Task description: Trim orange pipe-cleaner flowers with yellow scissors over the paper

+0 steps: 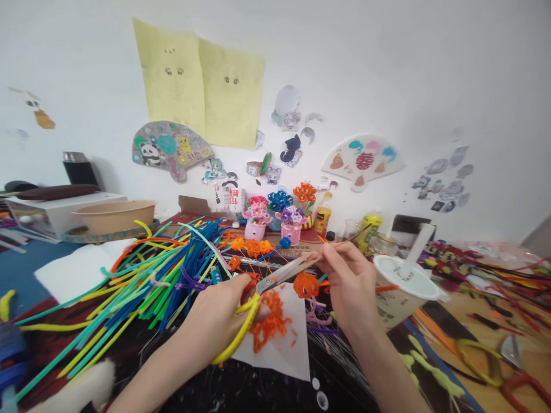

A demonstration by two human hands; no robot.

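Note:
My left hand (219,312) is closed around the yellow-and-red handles of a pair of scissors (286,271). The blades point right and reach up to the fingertips of my right hand (350,281). That hand is pinched on an orange pipe cleaner (323,241), whose tip shows above the thumb. An orange fuzzy ball (306,285) hangs just left of the right hand; whether it joins the held piece I cannot tell. Under the blades, orange fuzz clippings (271,321) lie heaped on a white paper sheet (297,355).
Loose coloured pipe cleaners (172,275) spread across the left. Small pots of pipe-cleaner flowers (291,229) stand at the back, with orange flower heads (253,248) before them. A lidded white cup (404,287) stands close right of my right hand. Another pair of scissors (491,361) lies front right.

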